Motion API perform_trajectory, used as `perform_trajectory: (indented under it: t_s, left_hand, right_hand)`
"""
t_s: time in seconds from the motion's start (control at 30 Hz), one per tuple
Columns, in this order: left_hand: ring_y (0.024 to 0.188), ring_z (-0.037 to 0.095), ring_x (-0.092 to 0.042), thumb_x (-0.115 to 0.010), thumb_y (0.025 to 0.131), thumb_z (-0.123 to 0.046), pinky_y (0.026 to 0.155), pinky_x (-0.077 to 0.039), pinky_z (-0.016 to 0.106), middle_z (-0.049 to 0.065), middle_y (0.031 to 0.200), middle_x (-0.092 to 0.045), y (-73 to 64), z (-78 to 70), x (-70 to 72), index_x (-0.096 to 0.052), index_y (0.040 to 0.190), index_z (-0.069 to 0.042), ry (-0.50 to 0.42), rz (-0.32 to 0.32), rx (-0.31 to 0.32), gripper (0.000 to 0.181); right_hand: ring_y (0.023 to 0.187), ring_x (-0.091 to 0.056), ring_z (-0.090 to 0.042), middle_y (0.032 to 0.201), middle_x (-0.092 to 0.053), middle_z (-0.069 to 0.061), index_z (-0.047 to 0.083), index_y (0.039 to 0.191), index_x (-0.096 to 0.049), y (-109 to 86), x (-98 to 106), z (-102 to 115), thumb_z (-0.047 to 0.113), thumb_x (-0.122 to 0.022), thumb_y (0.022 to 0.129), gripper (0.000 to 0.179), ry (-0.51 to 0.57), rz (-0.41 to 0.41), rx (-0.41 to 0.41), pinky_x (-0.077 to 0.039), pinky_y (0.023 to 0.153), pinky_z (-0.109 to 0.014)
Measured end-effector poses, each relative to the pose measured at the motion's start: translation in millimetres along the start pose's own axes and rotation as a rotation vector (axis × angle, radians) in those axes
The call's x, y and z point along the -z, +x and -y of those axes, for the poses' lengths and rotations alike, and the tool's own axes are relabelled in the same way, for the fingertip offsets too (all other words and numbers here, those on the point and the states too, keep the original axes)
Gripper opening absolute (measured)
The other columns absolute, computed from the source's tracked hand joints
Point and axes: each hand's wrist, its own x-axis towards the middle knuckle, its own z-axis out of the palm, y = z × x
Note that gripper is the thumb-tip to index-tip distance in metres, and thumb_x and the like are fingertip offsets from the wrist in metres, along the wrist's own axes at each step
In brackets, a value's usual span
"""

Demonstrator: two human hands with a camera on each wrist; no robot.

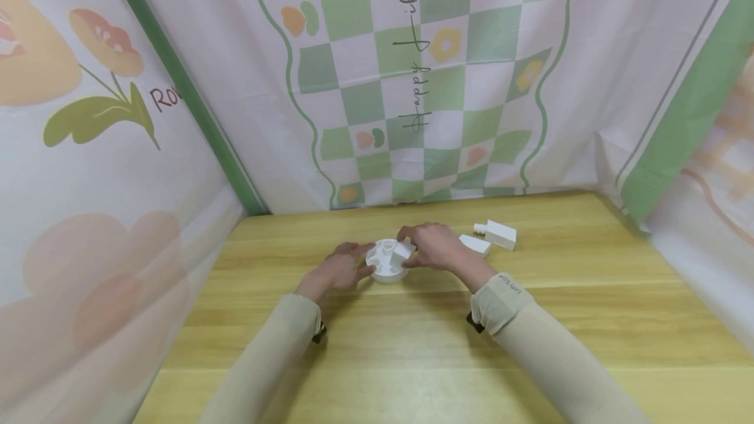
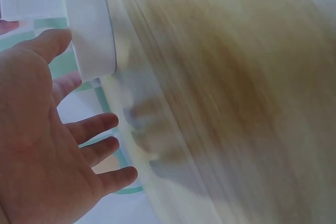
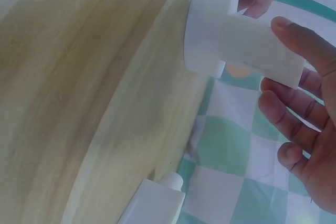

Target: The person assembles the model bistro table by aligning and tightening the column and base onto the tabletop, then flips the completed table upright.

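On the wooden table stands a round white base (image 1: 387, 276) with round sockets in its top. Beside its left edge is my left hand (image 1: 338, 267), thumb and index finger touching the rim. In the left wrist view, that hand's other fingers (image 2: 100, 150) are spread and fairly straight. My right hand (image 1: 438, 245) pinches a white rectangular block (image 1: 402, 254) between thumb and fingers. The right wrist view has this block (image 3: 257, 48) standing upright against the top of the base; its lower end is hidden.
Right of the right hand lie two more white blocks, one (image 1: 499, 234) with a ridged neck and one (image 1: 476, 245) partly hidden by the hand. A patterned curtain (image 1: 394, 84) hangs behind the table (image 1: 389, 358) and along its sides.
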Motion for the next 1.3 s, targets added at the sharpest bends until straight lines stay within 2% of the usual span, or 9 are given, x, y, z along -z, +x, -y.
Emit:
perform_trajectory:
  t_s: [0.17,0.27,0.6,0.83,1.13,1.3]
  left_hand:
    - [0.152,0.039,-0.023,-0.043,0.101,-0.059,0.116,-0.031,0.064,0.017,0.165,-0.023,0.1,-1.1,-0.8,-0.022,0.159,-0.033,0.036,-0.014,-0.005,0.067]
    - [0.153,0.037,-0.020,-0.043,0.101,-0.059,0.118,-0.028,0.063,0.016,0.165,-0.024,0.0,-1.5,-2.1,-0.022,0.159,-0.032,0.045,-0.026,-0.010,0.067]
    - [0.153,0.036,-0.020,-0.042,0.099,-0.063,0.122,-0.023,0.060,0.014,0.164,-0.028,-0.6,-3.3,-8.6,-0.024,0.159,-0.024,0.059,-0.047,-0.029,0.073]
    - [0.155,0.038,-0.014,-0.042,0.103,-0.055,0.124,-0.019,0.060,0.017,0.164,-0.025,2.9,-5.4,-2.9,-0.024,0.159,-0.025,0.071,-0.046,-0.027,0.066]
    - [0.153,0.037,-0.020,-0.044,0.099,-0.061,0.124,-0.020,0.056,0.015,0.162,-0.030,4.3,-5.7,-5.8,-0.025,0.158,-0.022,0.094,-0.066,-0.025,0.073]
    - [0.154,0.039,-0.017,-0.043,0.103,-0.052,0.124,-0.018,0.058,0.018,0.163,-0.028,3.7,-6.1,-5.2,-0.025,0.159,-0.024,0.084,-0.062,-0.022,0.065]
  right_hand:
    - [0.087,-0.067,-0.021,0.100,-0.072,-0.005,0.020,0.122,-0.064,-3.1,-3.4,-3.0,0.043,-0.083,0.078,0.053,0.022,0.013,-0.018,-0.055,0.071,-0.039]
    - [0.086,-0.067,-0.020,0.100,-0.072,-0.005,0.019,0.126,-0.062,-5.3,-4.9,-6.0,0.042,-0.081,0.078,0.056,0.040,0.016,-0.017,-0.055,0.071,-0.038]
    - [0.090,-0.069,-0.023,0.104,-0.074,-0.008,0.014,0.138,-0.056,-14.0,-3.6,-20.1,0.027,-0.075,0.078,0.064,0.049,0.069,-0.041,-0.057,0.075,-0.041]
    - [0.092,-0.069,-0.025,0.108,-0.073,-0.011,0.013,0.139,-0.054,-16.1,1.8,-26.3,0.024,-0.077,0.080,0.065,0.054,0.085,-0.060,-0.057,0.075,-0.043]
    - [0.093,-0.069,-0.029,0.109,-0.072,-0.013,0.010,0.140,-0.053,-20.3,5.9,-32.8,0.024,-0.075,0.085,0.060,0.054,0.096,-0.085,-0.058,0.076,-0.046]
    - [0.094,-0.069,-0.030,0.110,-0.072,-0.014,0.010,0.140,-0.053,-22.3,6.9,-35.6,0.024,-0.073,0.087,0.058,0.059,0.101,-0.094,-0.058,0.078,-0.048]
